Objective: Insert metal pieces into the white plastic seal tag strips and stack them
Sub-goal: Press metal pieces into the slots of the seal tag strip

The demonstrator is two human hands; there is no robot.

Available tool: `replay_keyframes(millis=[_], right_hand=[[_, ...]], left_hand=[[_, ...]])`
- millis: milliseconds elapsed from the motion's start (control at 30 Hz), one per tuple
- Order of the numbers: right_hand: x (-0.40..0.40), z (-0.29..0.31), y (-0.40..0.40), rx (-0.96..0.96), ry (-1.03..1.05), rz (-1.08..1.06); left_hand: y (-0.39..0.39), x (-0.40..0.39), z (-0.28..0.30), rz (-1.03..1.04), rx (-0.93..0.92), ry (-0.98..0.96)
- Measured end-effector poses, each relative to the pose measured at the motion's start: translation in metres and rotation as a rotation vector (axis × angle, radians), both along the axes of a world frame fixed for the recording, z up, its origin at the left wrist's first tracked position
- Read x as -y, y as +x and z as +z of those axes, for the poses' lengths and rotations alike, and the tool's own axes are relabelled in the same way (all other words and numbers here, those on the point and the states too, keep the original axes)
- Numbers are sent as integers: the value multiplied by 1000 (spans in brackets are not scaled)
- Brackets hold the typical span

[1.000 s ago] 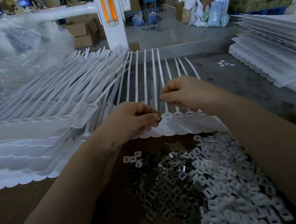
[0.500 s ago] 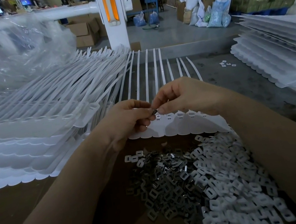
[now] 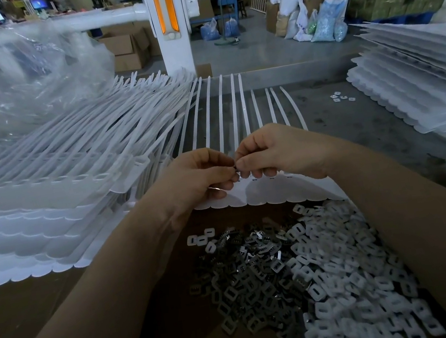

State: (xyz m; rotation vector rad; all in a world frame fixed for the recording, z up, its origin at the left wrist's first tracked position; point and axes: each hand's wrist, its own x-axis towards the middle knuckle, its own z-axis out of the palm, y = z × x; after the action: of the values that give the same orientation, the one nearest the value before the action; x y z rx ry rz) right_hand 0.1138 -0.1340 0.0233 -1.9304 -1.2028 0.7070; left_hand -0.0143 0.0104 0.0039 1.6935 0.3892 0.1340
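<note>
Your left hand [image 3: 197, 177] and right hand [image 3: 267, 151] are pinching one metal piece [image 3: 235, 167] between fingertips, just above the strip's [image 3: 266, 191] sockets lying crosswise beneath.

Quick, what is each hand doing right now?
Left hand: fingers curled, pinching a small metal piece at the fingertips.
Right hand: fingers curled, pinching the same metal piece from the other side.

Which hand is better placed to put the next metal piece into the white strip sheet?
Probably the right hand: it pinches the small metal piece just above the slots of the white plastic strip sheet. The left hand pinches the piece too and seems to feed it.
</note>
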Motion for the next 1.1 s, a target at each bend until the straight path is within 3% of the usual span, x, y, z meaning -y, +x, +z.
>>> replay_keyframes(millis=[133, 433, 1100], right_hand=[[0, -1, 1, -8, -19, -1], [1, 0, 3, -61, 51, 25], [-1, -6, 5, 16, 81, -66]], left_hand=[[0, 0, 0, 8, -10, 24], [0, 0, 5, 56, -22, -250], [-1, 1, 5, 64, 1, -256]])
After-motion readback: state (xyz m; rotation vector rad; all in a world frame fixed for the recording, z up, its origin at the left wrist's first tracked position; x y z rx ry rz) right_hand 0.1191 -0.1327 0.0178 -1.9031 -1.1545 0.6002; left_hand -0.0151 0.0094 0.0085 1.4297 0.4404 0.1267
